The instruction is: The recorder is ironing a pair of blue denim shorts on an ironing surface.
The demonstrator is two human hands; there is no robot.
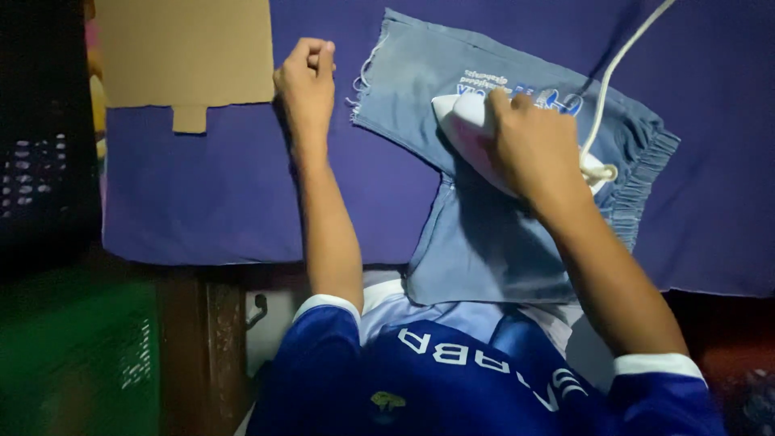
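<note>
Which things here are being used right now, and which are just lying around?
In use:
right hand gripping the white iron
blue shorts under the iron
left hand, fisted, beside the shorts' frayed hem
purple cloth beneath

Lying about:
cardboard piece
dark crate
green crate

The desk is spread with a purple cloth that hangs over its near edge. A light blue pair of shorts lies flat on the cloth toward three o'clock, one leg overhanging the near edge. A brown cardboard sheet lies at eleven o'clock.
</note>
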